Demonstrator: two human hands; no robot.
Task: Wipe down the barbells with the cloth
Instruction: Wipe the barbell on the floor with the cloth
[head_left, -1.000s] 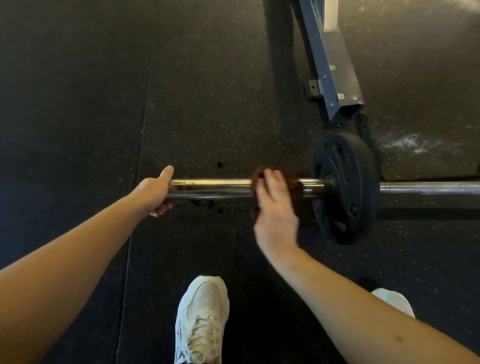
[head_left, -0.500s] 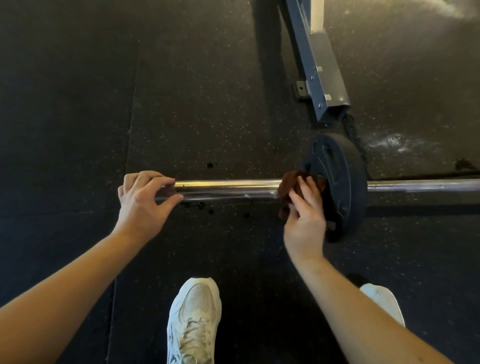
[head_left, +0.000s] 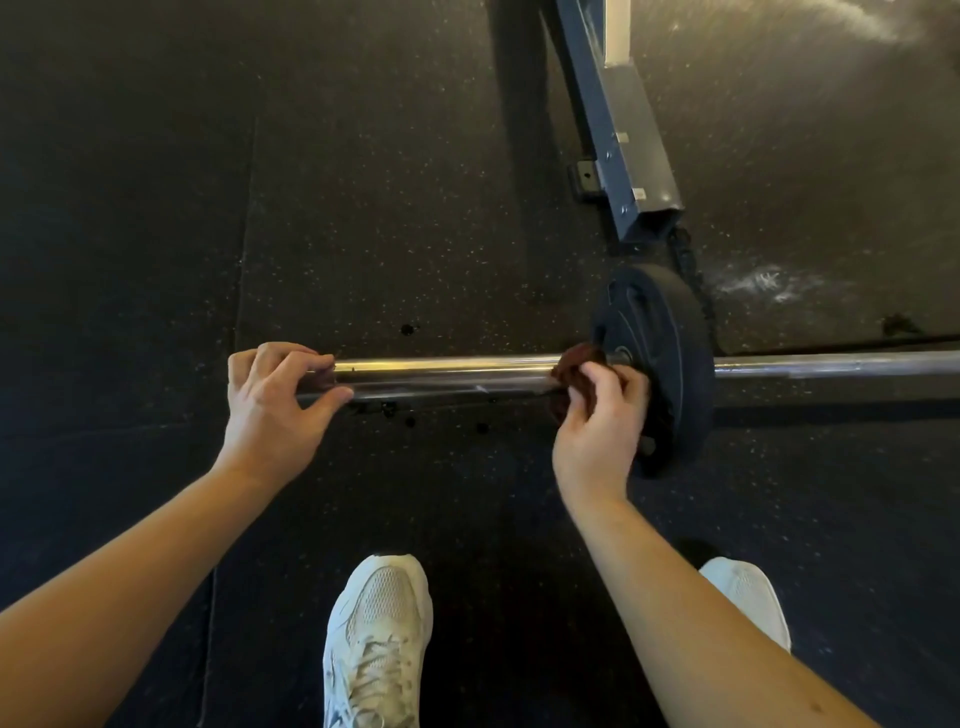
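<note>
**You:** What have my fingers got?

**Spotter:** The fingers (head_left: 613, 384) of your right hand (head_left: 597, 436) are curled and pinch the dark red cloth (head_left: 574, 364). It is bunched against the barbell (head_left: 447, 370) at your 1 o'clock and touches the near face of the black plate (head_left: 662, 332). Your left hand (head_left: 275, 410), at 11 o'clock, curls over the barbell's free end with the thumb on the near side, gripping it.

**You:** How far along am I?

**Spotter:** Part way, I'd judge. The stretch between your hands gleams, so it looks wiped, though I can't tell for certain. The thinner length past the plate, running out toward 3 o'clock, looks duller and is probably left to do.

**You:** And around me?

**Spotter:** The barbell lies from 9 to 3 o'clock across a black speckled rubber floor (head_left: 363, 208). Dark drops (head_left: 408, 329) spot the floor just beside it. A blue-grey rack foot (head_left: 623, 140) stretches away at 1 o'clock, and white chalky smears (head_left: 763, 283) show at 2 o'clock. Your white shoes (head_left: 379, 634) stand at 6 o'clock.
</note>
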